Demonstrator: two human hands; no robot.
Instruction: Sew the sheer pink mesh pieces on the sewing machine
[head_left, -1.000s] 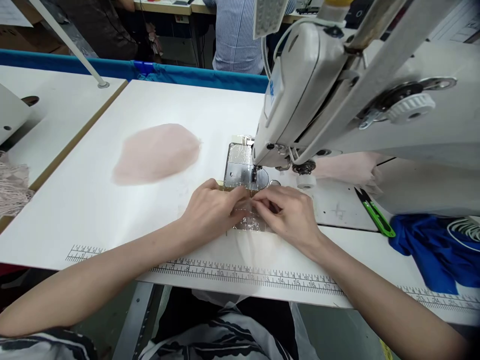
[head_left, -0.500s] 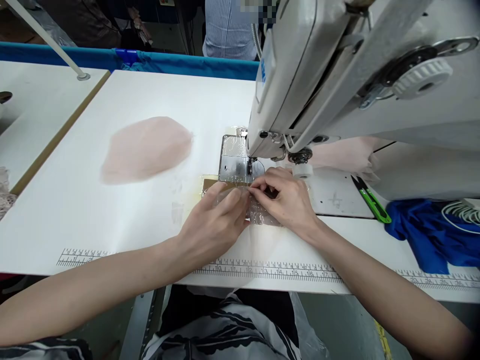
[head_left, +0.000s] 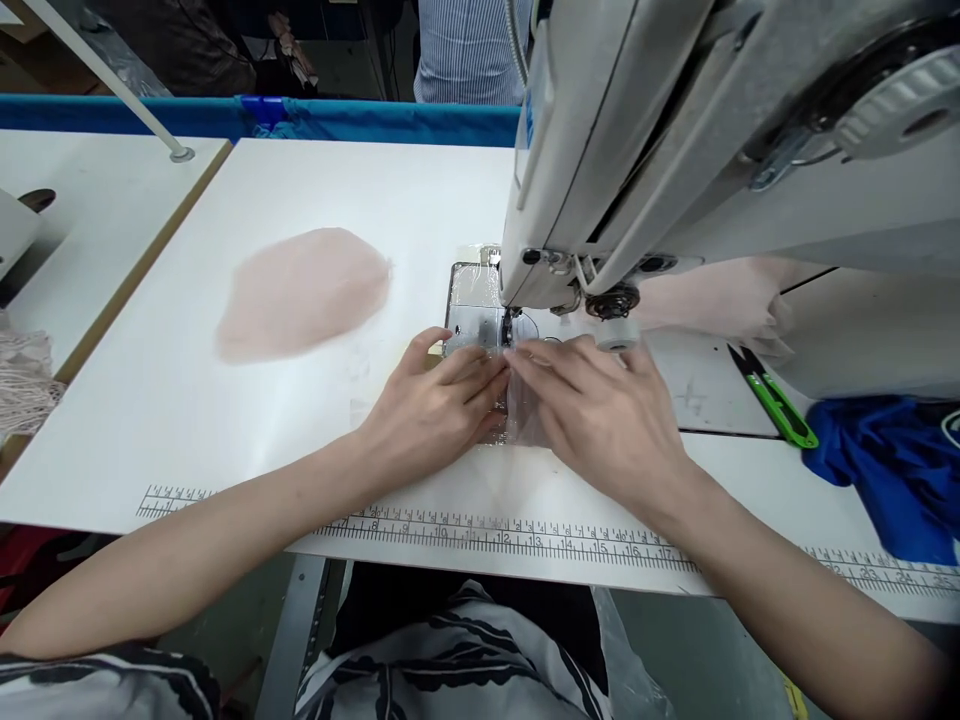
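My left hand (head_left: 439, 400) rests palm down in front of the needle plate (head_left: 472, 320), its fingers spread and pressing near a thin, sheer fabric piece (head_left: 529, 420). My right hand (head_left: 611, 410) lies with outstretched fingers over the right part of that fabric. The fingertips of both hands nearly meet just before the presser foot (head_left: 508, 328) of the sewing machine (head_left: 592, 170). Much of the fabric is hidden under the hands, and its edges are hard to make out.
A pale pink fabric piece (head_left: 307, 295) lies flat at left. More pink fabric (head_left: 720, 295) sits under the machine arm. Green thread snips (head_left: 780, 405) and a blue cloth (head_left: 885, 465) lie at right. A ruler strip (head_left: 480, 530) runs along the front edge. Across the table is a person in stripes (head_left: 469, 55).
My right fingers have gone from a pinch at the fabric to lying stretched out over it. My left fingers have spread and moved toward the needle plate. The view has shifted slightly.
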